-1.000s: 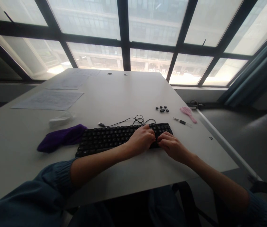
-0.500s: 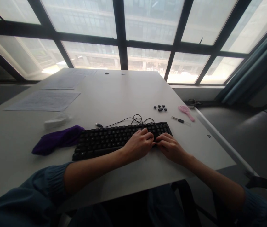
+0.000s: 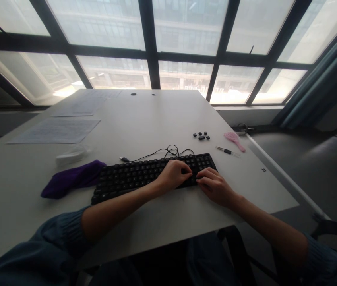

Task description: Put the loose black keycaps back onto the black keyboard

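A black keyboard (image 3: 129, 174) lies on the white table in front of me, its right end partly hidden by my hands. Over its right half, my left hand (image 3: 174, 174) is closed in a pinch, thumb and forefinger meeting; anything between the tips is too small to make out. My right hand (image 3: 213, 183) rests at the keyboard's right front edge, fingers curled together, and their tips are hard to see. Several loose black keycaps (image 3: 201, 137) sit beyond the keyboard. To their right is a small tool with a black handle and wire ends (image 3: 227, 151).
A pink hairbrush (image 3: 234, 140) lies near the table's right edge. Left of the keyboard are a purple cloth (image 3: 72, 179) and a white object in clear plastic (image 3: 71, 155). Printed papers (image 3: 55, 131) lie farther back. The keyboard's cable (image 3: 147, 154) loops behind it.
My left hand has lifted slightly and drawn a little left, away from my right hand, its thumb and forefinger now plainly pinched. The right hand stays nearly in place.
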### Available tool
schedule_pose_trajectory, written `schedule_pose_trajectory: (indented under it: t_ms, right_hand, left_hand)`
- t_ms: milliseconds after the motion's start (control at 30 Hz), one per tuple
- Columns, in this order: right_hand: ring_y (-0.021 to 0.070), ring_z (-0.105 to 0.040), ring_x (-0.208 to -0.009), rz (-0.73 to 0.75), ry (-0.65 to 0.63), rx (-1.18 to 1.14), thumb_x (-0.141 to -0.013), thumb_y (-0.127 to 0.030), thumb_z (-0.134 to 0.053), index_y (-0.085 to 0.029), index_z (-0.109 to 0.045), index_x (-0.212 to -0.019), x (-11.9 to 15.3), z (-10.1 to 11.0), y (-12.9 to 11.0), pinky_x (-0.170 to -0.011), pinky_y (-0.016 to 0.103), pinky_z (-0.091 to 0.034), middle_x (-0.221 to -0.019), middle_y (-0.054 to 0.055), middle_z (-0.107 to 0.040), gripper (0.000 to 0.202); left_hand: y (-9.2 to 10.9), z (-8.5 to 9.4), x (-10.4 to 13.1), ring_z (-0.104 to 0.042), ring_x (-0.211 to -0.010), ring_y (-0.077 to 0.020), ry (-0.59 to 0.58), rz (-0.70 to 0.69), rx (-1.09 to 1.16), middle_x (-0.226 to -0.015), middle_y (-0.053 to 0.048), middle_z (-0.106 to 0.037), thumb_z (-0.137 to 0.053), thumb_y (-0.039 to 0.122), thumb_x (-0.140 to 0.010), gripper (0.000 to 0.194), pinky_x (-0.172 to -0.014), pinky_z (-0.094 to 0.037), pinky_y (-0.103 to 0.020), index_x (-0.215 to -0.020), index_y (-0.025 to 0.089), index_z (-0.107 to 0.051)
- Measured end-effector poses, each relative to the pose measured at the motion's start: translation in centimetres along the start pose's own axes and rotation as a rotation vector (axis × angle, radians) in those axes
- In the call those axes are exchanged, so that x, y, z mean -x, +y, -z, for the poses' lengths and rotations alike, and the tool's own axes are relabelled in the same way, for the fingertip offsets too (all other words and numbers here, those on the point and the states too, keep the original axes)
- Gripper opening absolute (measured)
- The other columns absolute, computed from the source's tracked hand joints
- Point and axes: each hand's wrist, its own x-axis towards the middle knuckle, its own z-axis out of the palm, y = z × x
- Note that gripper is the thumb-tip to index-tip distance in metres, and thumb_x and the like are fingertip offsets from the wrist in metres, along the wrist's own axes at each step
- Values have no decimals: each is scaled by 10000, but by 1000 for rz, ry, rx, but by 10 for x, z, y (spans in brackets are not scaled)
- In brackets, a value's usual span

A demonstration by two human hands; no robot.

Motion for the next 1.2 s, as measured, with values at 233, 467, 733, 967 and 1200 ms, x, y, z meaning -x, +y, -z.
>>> schedule_pose_trajectory:
  t_ms: [233,467,733,967,1200]
  right_hand:
    - [238,-608,-950,15,9,6,-962,-126,-553,-217,-675,-924,-1,1,-1,-846,428,-546,-1021,102,-694,157]
    - [239,-607,-957,13,2,-1,-965,-130,-552,-222,-682,-931,-2,2,-2,-851,429,-542,-1034,100,-692,163]
    - [242,-607,-968,23,7,-9,-959,-116,-549,-220,-682,-962,-1,1,-2,-861,438,-547,-1045,103,-689,169]
    - [238,-611,-957,47,32,-1,-945,-95,-567,-219,-679,-976,-1,0,-1,-844,432,-553,-1032,98,-689,170]
    - [239,-612,-963,56,25,27,-945,-92,-580,-217,-672,-983,0,0,1,-851,439,-542,-1047,92,-692,160]
  left_hand:
    - [6,3,-7,-721,-776,-175,-29,7,-18,-825,-26,-793,-713,149,-775,108,-791,-531,-270,-764,187,-813]
    - [10,1,-5,-691,-806,-177,-59,-137,-157,-854,-46,-783,-677,78,-781,158,-830,-510,-280,-720,178,-783]
    - [16,1,-4,-622,-811,-178,-120,-237,-315,-831,-59,-742,-632,72,-866,220,-845,-465,-295,-684,158,-722]
    - [26,-3,-1,-542,-756,-169,-203,-308,-478,-776,-52,-662,-558,22,-905,296,-757,-439,-292,-651,146,-648]
    - [15,-2,13,-537,-947,-198,-136,-316,-414,-1014,-80,-688,-510,-5,-917,283,-854,-490,-288,-844,141,-741]
